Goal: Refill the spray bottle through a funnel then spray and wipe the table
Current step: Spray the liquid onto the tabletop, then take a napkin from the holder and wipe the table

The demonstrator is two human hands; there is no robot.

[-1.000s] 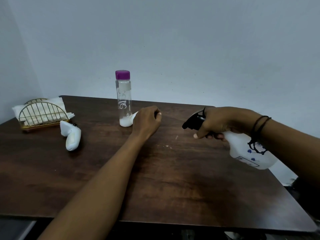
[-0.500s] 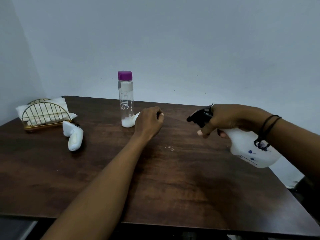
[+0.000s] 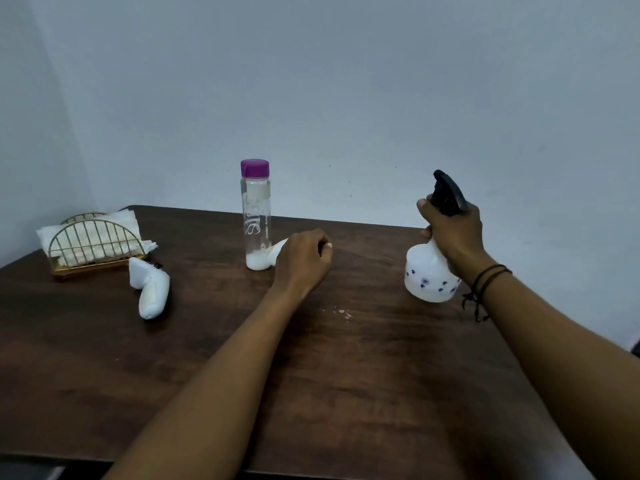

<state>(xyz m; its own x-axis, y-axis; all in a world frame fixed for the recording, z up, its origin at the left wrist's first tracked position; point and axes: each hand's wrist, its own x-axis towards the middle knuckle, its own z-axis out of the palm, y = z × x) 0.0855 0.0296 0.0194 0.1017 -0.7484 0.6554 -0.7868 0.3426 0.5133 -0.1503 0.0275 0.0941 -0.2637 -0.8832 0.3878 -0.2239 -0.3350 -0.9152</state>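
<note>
Looks like a plain room at someone's home

Dark wooden table (image 3: pixel 346 393) shoved into a bare painted corner, gold wire napkin holder (image 3: pixel 93 249), purple-capped water bottle (image 3: pixel 256 216).

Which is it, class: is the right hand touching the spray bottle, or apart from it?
Touching. The head view shows the right hand wrapped around the neck of the spray bottle, below its black trigger head.

The right hand (image 3: pixel 452 233) grips the neck of a white spray bottle (image 3: pixel 429 275), upright at the right of the dark wooden surface (image 3: pixel 346 375). The left hand (image 3: pixel 301 261) is closed over a white tissue (image 3: pixel 277 250) beside a clear bottle (image 3: pixel 255 220) with a purple cap (image 3: pixel 255 168). Farther left a white object (image 3: pixel 150 287) lies near a gold napkin holder (image 3: pixel 93 245).
</note>
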